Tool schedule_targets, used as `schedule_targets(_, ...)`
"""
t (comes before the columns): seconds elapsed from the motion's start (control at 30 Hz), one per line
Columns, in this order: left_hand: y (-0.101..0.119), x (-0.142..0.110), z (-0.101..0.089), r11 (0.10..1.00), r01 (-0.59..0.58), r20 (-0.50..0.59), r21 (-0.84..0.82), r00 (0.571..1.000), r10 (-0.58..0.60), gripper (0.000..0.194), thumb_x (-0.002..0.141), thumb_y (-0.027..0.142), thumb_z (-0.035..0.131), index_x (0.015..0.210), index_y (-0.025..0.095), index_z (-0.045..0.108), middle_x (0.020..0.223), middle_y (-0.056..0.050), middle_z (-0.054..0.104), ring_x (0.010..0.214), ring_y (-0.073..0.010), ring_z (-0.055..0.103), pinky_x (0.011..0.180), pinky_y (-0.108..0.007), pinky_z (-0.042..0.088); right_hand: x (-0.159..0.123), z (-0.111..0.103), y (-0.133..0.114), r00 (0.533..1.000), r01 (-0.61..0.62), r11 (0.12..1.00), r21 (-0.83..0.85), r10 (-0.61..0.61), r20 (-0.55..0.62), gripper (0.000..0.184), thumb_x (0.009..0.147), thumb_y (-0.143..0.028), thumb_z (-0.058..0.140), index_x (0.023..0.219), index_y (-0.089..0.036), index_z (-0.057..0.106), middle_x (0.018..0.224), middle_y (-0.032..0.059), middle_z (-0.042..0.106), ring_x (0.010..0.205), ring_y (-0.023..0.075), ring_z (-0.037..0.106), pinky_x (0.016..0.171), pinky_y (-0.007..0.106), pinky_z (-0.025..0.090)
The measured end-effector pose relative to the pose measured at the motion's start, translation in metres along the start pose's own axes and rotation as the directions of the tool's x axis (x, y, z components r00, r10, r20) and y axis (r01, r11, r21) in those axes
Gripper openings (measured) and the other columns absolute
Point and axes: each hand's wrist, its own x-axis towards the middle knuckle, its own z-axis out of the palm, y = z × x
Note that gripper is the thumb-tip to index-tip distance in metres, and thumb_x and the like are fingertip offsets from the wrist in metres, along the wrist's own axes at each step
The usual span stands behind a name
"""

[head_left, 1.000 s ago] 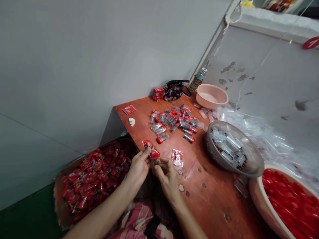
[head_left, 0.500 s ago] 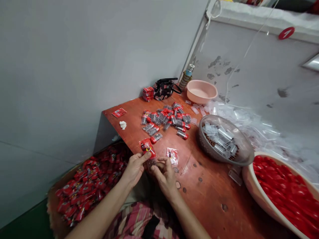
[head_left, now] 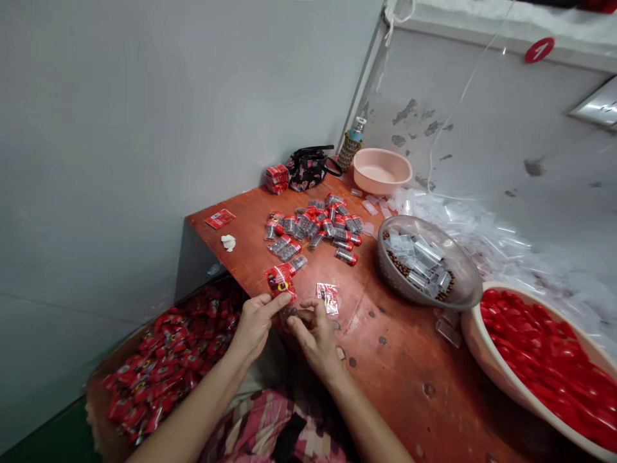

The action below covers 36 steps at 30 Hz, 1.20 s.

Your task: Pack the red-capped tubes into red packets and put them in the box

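Note:
My left hand (head_left: 254, 321) and my right hand (head_left: 314, 335) meet at the near edge of the red-brown table (head_left: 395, 360). Both pinch a small clear vial with a red cap inside a red printed packet (head_left: 279, 283). Another red packet (head_left: 327, 296) lies flat on the table just right of my hands. Behind them lies a heap of several red-capped vials (head_left: 313, 226).
A clear bowl (head_left: 463, 292) holding empty clear vials stands at the right. A white basin (head_left: 486, 363) of red caps sits at the near right. A basket (head_left: 94, 411) of red packets is low on the left. A pink bowl (head_left: 382, 172), a bag (head_left: 308, 168) and a bottle (head_left: 351, 141) stand by the wall.
The red packet has slid further down over the vial between my fingers. The view has shifted, so everything sits a little further left and up.

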Motion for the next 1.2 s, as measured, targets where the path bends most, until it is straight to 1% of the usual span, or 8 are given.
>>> schedule_targets(0.2, 0.002, -0.004, -0.005, 0.994, 0.101, 0.178, 0.044, 0.978, -0.107, 0.022, 0.067, 0.031, 0.066, 0.065, 0.009, 0.065, 0.055, -0.005, 0.062, 0.046, -0.0147, 0.055, 0.048, -0.028, 0.045, 0.007, 0.0, -0.001, 0.99, -0.142, 0.921, 0.364, 0.124, 0.07, 0.034, 0.074, -0.024, 0.063, 0.093, -0.025, 0.035, 0.056, -0.0064, 0.06, 0.043, 0.0116, 0.054, 0.044, 0.02, 0.04)
schedule_targets(0.4, -0.006, -0.009, -0.004, 0.996, 0.092, 0.101, 0.01, 0.991, -0.093, 0.018, 0.065, 0.027, 0.068, 0.066, 0.009, 0.066, 0.06, -0.003, 0.062, 0.053, -0.012, 0.055, 0.054, -0.025, 0.045, 0.007, 0.004, 0.001, 0.994, -0.086, 0.946, 0.313, 0.101, -0.033, 0.031, 0.074, -0.023, 0.064, 0.092, -0.024, 0.039, 0.06, -0.0069, 0.06, 0.049, 0.0099, 0.055, 0.05, 0.02, 0.042)
schedule_targets(0.6, -0.012, -0.011, -0.007, 0.997, 0.016, 0.018, -0.069, 1.0, -0.015, 0.018, 0.067, 0.027, 0.067, 0.066, 0.009, 0.065, 0.061, -0.003, 0.061, 0.055, -0.0115, 0.053, 0.053, -0.024, 0.044, 0.004, 0.001, 0.004, 0.987, -0.15, 0.914, 0.378, 0.12, 0.103, 0.027, 0.073, -0.023, 0.065, 0.092, -0.022, 0.046, 0.071, -0.0031, 0.062, 0.061, 0.0107, 0.059, 0.06, 0.022, 0.046)
schedule_targets(0.9, -0.018, -0.029, -0.017, 0.973, 0.168, 0.12, -0.161, 0.981, -0.15, 0.013, 0.07, 0.02, 0.065, 0.072, 0.007, 0.067, 0.073, -0.008, 0.067, 0.068, -0.0139, 0.06, 0.071, -0.027, 0.049, 0.01, 0.009, 0.004, 0.985, -0.175, 0.941, 0.291, 0.167, 0.051, 0.032, 0.066, -0.024, 0.071, 0.084, -0.021, 0.045, 0.054, -0.0079, 0.058, 0.044, 0.0098, 0.055, 0.045, 0.019, 0.043)
schedule_targets(0.97, -0.015, -0.034, -0.028, 0.964, 0.163, 0.071, -0.21, 0.986, -0.151, 0.017, 0.071, 0.023, 0.065, 0.077, 0.008, 0.067, 0.084, -0.011, 0.069, 0.08, -0.0189, 0.062, 0.078, -0.03, 0.048, 0.01, 0.012, 0.005, 0.984, -0.172, 0.963, 0.209, 0.159, 0.079, 0.032, 0.064, -0.025, 0.072, 0.082, -0.02, 0.046, 0.055, -0.007, 0.059, 0.044, 0.0099, 0.055, 0.044, 0.019, 0.041)
schedule_targets(1.07, -0.011, -0.042, -0.052, 0.937, 0.064, -0.176, -0.343, 0.976, -0.131, 0.032, 0.073, 0.04, 0.06, 0.089, 0.013, 0.066, 0.101, -0.012, 0.067, 0.099, -0.0241, 0.058, 0.084, -0.034, 0.048, 0.008, 0.005, 0.0, 0.982, -0.17, 0.979, 0.114, 0.158, 0.107, 0.03, 0.065, -0.028, 0.071, 0.082, -0.02, 0.047, 0.056, -0.0056, 0.059, 0.045, 0.0109, 0.055, 0.043, 0.019, 0.04)
schedule_targets(1.13, -0.011, -0.045, -0.063, 0.942, 0.033, -0.323, -0.335, 0.935, -0.148, 0.04, 0.075, 0.047, 0.054, 0.095, 0.013, 0.064, 0.101, -0.015, 0.066, 0.097, -0.0245, 0.06, 0.081, -0.035, 0.049, 0.007, -0.012, -0.008, 0.988, -0.15, 0.988, 0.045, 0.148, 0.052, 0.024, 0.07, -0.031, 0.066, 0.081, -0.02, 0.048, 0.054, -0.0054, 0.058, 0.044, 0.0116, 0.054, 0.043, 0.02, 0.041)
schedule_targets(1.2, -0.015, -0.045, -0.064, 0.972, 0.074, -0.309, -0.222, 0.94, -0.142, 0.041, 0.074, 0.044, 0.056, 0.099, 0.013, 0.062, 0.102, -0.016, 0.066, 0.096, -0.026, 0.06, 0.082, -0.038, 0.049, 0.008, -0.038, -0.016, 0.995, -0.074, 0.988, -0.136, 0.063, -0.08, 0.015, 0.076, -0.032, 0.058, 0.079, -0.02, 0.051, 0.058, -0.0034, 0.058, 0.05, 0.013, 0.056, 0.049, 0.023, 0.043)
